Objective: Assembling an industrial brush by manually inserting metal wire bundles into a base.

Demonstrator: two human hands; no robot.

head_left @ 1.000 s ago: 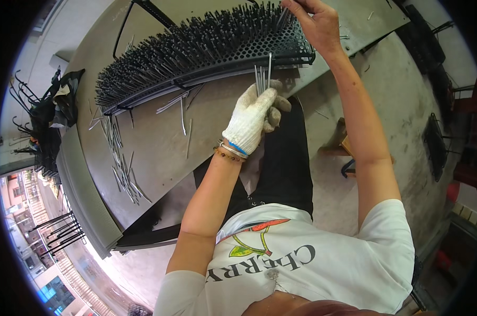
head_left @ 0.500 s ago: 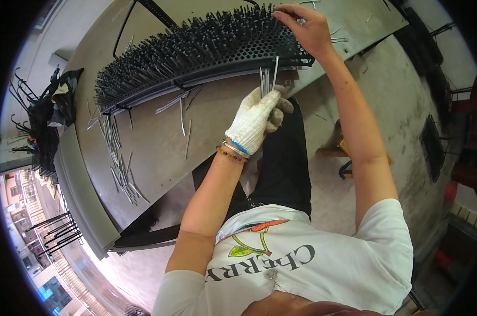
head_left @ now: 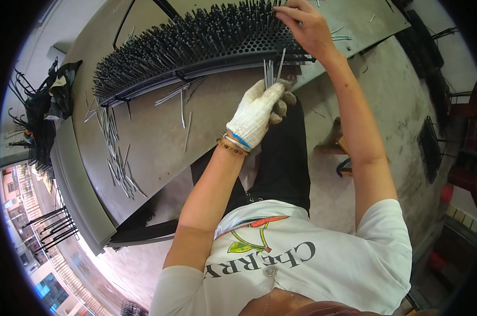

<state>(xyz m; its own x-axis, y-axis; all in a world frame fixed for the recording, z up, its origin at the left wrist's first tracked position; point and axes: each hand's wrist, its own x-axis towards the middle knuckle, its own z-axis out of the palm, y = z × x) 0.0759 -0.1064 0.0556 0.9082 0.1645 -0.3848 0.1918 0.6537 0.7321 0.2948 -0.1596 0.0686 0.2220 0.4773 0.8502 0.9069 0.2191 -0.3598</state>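
My left hand (head_left: 257,110), in a white knit glove, is closed around a small bundle of thin silvery metal rods (head_left: 269,73). The rods point up and away from me, one leaning off to the right. Beyond them stands a long black perforated rack (head_left: 233,50), crowded with upright dark rods (head_left: 180,47); its right end shows bare holes. My bare right hand (head_left: 309,29) is at the far right part of the rack, thumb and fingers pinched together beside the last standing rods. Whatever is between those fingertips is too small to make out.
Loose silvery rods (head_left: 114,152) lie scattered on the grey metal table (head_left: 159,142), with a few more (head_left: 341,38) by its right end. Black hooked racks (head_left: 43,110) hang at the left. A wooden stool (head_left: 330,147) stands on the floor at right.
My right hand has shifted slightly, still pinched at the rack's far right. The left hand with its rods has moved a little upward and to the right.
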